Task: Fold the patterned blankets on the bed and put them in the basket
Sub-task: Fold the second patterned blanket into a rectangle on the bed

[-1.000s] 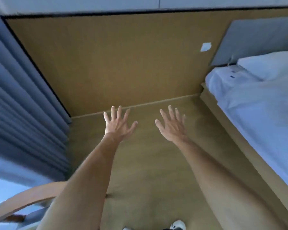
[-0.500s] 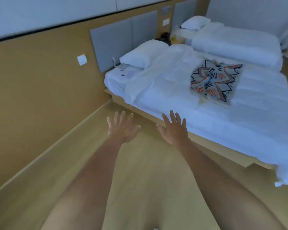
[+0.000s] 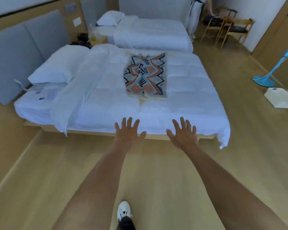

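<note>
A patterned blanket in grey, orange and dark blue lies rumpled in the middle of the near white bed. My left hand and my right hand are stretched out in front of me, fingers spread and empty, over the floor just short of the bed's near edge. Both are well short of the blanket. A white boxy container stands on the floor at the right; I cannot tell if it is the basket.
A second white bed stands behind the first, with a nightstand between the headboards. Wooden chairs stand at the back right. A blue floor stand is on the right. My shoe is on the wooden floor.
My view has swung right from the wall and curtain to face the bed squarely. The blanket and the room's right side have come into view. Both hands stay outstretched and empty.
</note>
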